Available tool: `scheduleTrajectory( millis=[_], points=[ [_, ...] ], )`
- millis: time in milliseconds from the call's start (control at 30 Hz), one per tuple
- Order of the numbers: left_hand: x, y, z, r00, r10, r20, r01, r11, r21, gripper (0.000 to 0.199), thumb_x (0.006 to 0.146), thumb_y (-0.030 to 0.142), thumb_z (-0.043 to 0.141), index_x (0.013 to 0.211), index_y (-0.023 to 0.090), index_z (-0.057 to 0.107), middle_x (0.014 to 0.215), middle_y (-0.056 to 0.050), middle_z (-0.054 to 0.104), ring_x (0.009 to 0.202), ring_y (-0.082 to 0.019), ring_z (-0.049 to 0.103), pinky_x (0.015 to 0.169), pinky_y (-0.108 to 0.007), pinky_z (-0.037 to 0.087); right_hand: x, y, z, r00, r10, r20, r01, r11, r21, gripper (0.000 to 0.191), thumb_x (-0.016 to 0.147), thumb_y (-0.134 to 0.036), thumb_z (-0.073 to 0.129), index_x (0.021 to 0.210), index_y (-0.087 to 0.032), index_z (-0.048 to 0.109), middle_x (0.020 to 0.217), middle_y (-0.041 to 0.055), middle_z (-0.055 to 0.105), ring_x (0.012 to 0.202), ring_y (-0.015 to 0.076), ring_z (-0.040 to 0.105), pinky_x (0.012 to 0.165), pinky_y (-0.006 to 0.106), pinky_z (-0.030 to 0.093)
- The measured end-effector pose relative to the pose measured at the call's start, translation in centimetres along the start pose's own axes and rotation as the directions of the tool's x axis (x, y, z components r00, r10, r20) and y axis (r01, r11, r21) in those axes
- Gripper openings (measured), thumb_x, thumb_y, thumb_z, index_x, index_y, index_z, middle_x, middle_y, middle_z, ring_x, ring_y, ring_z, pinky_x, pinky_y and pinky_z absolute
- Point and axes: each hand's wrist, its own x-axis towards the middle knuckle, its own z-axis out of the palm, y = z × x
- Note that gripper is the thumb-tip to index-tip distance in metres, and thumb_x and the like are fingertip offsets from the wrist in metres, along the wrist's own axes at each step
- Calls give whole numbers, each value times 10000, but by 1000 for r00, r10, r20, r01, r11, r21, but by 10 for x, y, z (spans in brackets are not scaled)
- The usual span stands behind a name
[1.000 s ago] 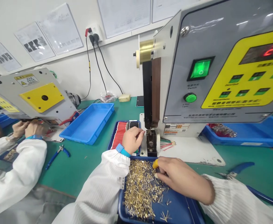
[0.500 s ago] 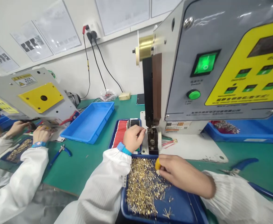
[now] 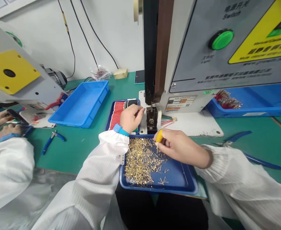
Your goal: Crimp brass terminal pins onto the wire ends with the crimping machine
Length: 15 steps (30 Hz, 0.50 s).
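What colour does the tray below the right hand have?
The tray is dark blue; the head view shows it best.

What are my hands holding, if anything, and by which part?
Cannot tell: nothing shows clearly in the left hand, beside the machine, or the right hand, above metal pins.

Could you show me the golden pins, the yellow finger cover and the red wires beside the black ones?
Golden pins [image 3: 139, 159]: head view, middle of the heap.
Yellow finger cover [image 3: 159, 136]: head view, its outer side.
Red wires [image 3: 117, 112]: head view, middle of the bundle.
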Motion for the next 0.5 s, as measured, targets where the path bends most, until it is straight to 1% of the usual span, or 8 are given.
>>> scheduleTrajectory(
  millis=[67, 167, 300, 500],
  points=[
    [0, 0, 0, 1000, 8, -5, -8, 1000, 0, 253, 925, 306, 490, 813, 138, 642, 722, -20, 607, 681, -86, 542, 620, -203, 389, 0, 0, 1, 1000, 20, -3, -20, 1000, -10, 126, 815, -72, 556, 780, -181, 502, 691, -11, 561, 602, 158, 551, 558, 250, 389],
    [0, 0, 0, 1000, 9, 1, -9, 1000, 3, 253, 929, 305, 482, 821, 138, 638, 727, -22, 606, 686, -87, 543, 627, -205, 391, 0, -1, 2, 999, 30, 33, -29, 999, -25, 132, 839, -106, 557, 766, -191, 488, 656, -17, 568, 582, 161, 561, 546, 249, 387],
    [0, 0, 1, 1000, 18, -1, -18, 1000, 6, 245, 929, 300, 482, 824, 141, 636, 725, -17, 605, 685, -89, 541, 625, -208, 389, 0, -1, 2, 999, -2, 49, 3, 1000, -17, 129, 887, -151, 556, 783, -189, 491, 669, -10, 587, 577, 165, 566, 547, 259, 381],
    [0, 0, 1, 1000, 14, 0, -14, 1000, 8, 239, 926, 296, 487, 817, 142, 633, 727, -18, 607, 680, -89, 538, 619, -212, 389, 1, 0, 1, 999, -25, 41, 26, 999, -34, 119, 892, -153, 567, 796, -189, 505, 704, -5, 595, 589, 167, 560, 555, 267, 373]
  ],
)
